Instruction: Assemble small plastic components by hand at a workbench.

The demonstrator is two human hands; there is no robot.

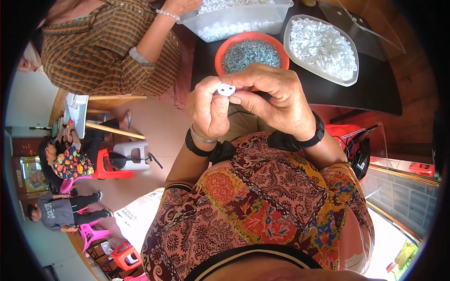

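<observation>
Between my two hands is a small white plastic piece (226,89) with dark holes in its face. My left hand (208,110) is closed, with its thumb and index finger pinching the piece from the left. From the right, the thumb and fingertips of my right hand (276,98) also pinch it, partly hiding it. Just beyond the hands stands an orange bowl (253,35) full of small silvery metal fasteners, too fine to tell exactly. Right of it, a translucent tray (344,83) holds many loose white plastic pieces.
A large translucent bin (206,23) of white pieces stands at the back of the dark table (375,96). At upper left, a co-worker's arm (157,37) reaches toward it. Other people, a red chair (110,164) and pink stools (91,234) appear farther left.
</observation>
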